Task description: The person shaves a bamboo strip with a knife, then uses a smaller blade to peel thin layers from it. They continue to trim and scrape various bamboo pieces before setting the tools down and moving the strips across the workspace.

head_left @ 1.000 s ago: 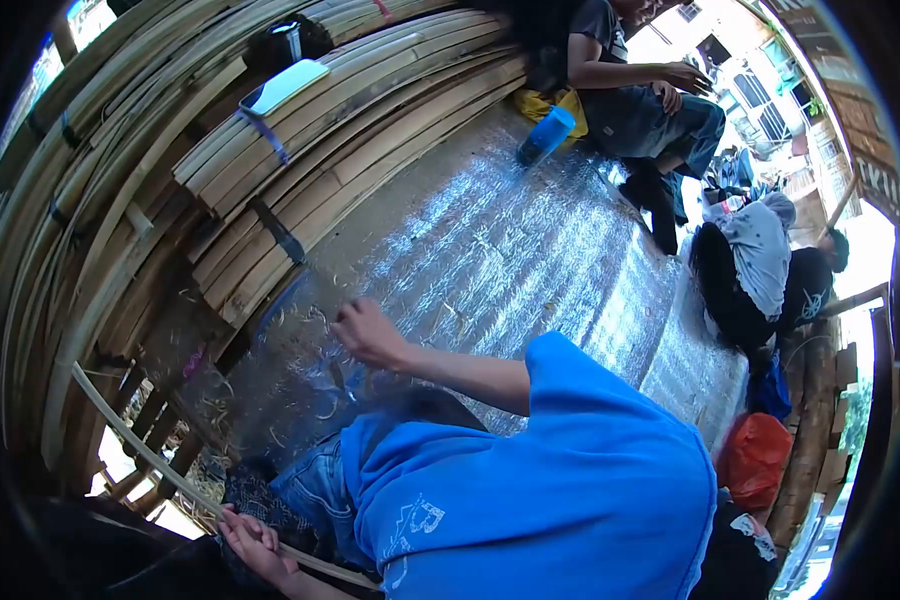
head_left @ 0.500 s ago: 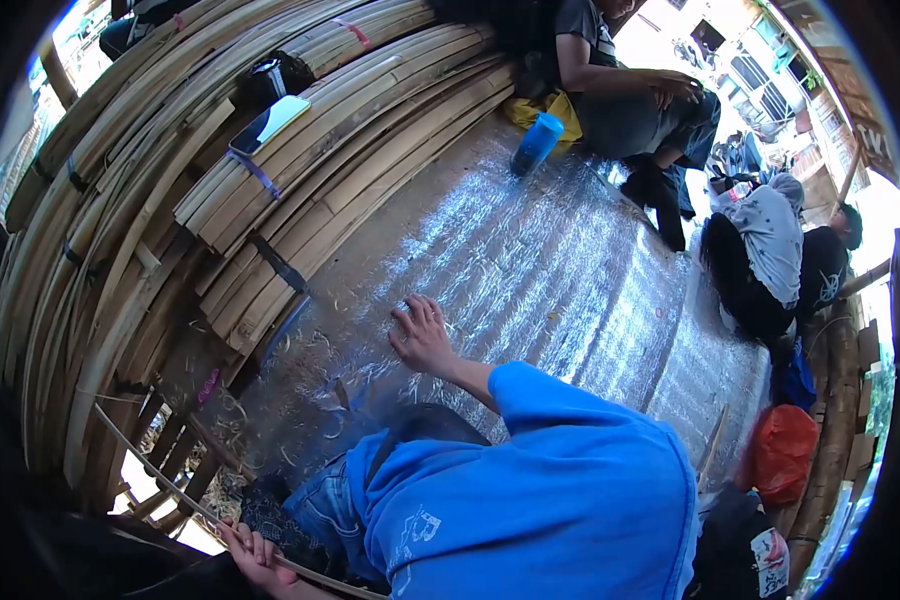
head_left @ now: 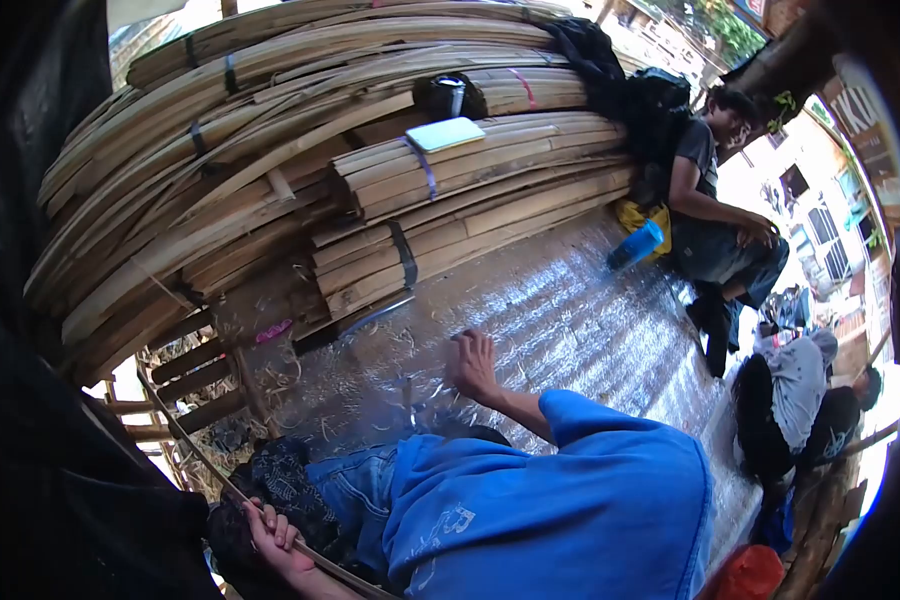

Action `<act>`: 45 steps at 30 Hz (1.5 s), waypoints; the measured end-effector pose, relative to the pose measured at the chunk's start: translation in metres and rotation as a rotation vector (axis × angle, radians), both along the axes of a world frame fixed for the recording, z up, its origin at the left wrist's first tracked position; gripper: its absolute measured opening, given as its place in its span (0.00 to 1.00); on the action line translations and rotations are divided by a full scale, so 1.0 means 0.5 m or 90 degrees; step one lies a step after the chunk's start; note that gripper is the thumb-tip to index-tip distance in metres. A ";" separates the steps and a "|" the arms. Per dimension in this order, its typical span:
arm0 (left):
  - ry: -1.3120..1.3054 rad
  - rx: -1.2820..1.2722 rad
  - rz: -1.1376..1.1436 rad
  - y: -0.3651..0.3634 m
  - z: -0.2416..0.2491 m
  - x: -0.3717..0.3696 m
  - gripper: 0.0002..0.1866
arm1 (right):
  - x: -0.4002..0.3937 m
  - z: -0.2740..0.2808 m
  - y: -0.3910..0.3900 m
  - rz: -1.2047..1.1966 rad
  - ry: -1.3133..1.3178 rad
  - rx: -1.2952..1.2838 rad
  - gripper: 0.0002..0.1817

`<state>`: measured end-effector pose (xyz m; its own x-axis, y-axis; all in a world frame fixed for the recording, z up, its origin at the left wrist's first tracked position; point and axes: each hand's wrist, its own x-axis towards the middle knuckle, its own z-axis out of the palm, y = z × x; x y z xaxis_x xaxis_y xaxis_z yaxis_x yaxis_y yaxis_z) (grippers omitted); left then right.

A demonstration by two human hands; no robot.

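My left hand is closed around a long thin bamboo strip. The strip slants from the slatted frame at left, through my fingers, to the bottom edge. My right hand hovers over the shiny foil mat, its fingers bent and partly smeared. Whether anything sits between those fingers, I cannot make out. Below it, a blurred pale thing shows near pale shavings. My blue shirt and jeans fill the bottom, with a dark patterned cloth beside them.
Bundles of split bamboo are stacked along the back, with a phone on top. A blue tumbler stands by a seated person. Another person crouches at right. A red bag lies at lower right.
The view has swung, so the bamboo stack and seated people appear farther right. My right hand's fingers look more bent and blurred. My left hand keeps hold of the strip.
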<state>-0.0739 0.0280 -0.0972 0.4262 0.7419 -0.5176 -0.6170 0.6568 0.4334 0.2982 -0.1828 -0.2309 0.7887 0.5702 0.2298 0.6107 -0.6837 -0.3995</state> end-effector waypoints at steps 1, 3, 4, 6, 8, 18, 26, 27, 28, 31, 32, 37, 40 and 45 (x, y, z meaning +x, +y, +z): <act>0.000 -0.008 0.001 -0.005 -0.006 -0.004 0.14 | -0.014 0.021 0.046 0.070 0.007 0.033 0.24; -0.015 -0.023 0.026 -0.009 -0.022 -0.014 0.14 | -0.044 0.043 0.144 0.208 0.005 0.029 0.24; -0.020 -0.018 0.025 -0.011 -0.023 -0.013 0.14 | -0.060 0.057 0.199 0.229 0.004 0.029 0.24; -0.025 -0.016 0.027 -0.015 -0.015 -0.010 0.14 | -0.087 0.081 0.296 0.339 0.100 0.151 0.27; -0.001 -0.011 0.048 -0.018 0.009 -0.004 0.14 | -0.083 0.095 0.361 0.378 0.060 0.067 0.27; 0.079 0.013 0.025 0.014 0.038 0.013 0.11 | -0.042 0.070 0.396 0.443 -0.036 -0.110 0.23; 0.100 0.033 0.016 0.021 0.043 0.005 0.11 | -0.061 0.031 0.439 0.535 -0.055 -0.072 0.16; 0.100 0.027 0.024 0.018 0.034 -0.001 0.11 | -0.070 0.051 0.453 0.544 -0.053 -0.072 0.16; 0.100 0.017 0.034 0.016 0.021 -0.008 0.11 | -0.078 0.070 0.465 0.519 0.001 -0.140 0.16; 0.108 -0.019 0.068 0.008 -0.028 -0.027 0.11 | -0.076 0.063 0.478 0.488 0.027 -0.210 0.18; 0.106 -0.019 0.065 0.005 -0.049 -0.033 0.11 | -0.069 0.058 0.483 0.497 0.080 -0.175 0.20; 0.055 -0.055 0.091 0.000 -0.078 -0.047 0.12 | -0.116 0.044 0.488 0.469 0.080 -0.112 0.22; 0.062 -0.059 0.093 0.001 -0.083 -0.047 0.12 | -0.153 0.003 0.484 0.529 -0.041 -0.142 0.22; 0.060 -0.056 0.110 -0.004 -0.076 -0.043 0.12 | -0.150 -0.008 0.496 0.616 -0.012 -0.070 0.20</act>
<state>-0.0953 0.0258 -0.1351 0.2435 0.7503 -0.6147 -0.6830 0.5826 0.4406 0.2234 0.0650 -0.2351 -0.0360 0.9889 0.1442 0.9337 0.0848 -0.3479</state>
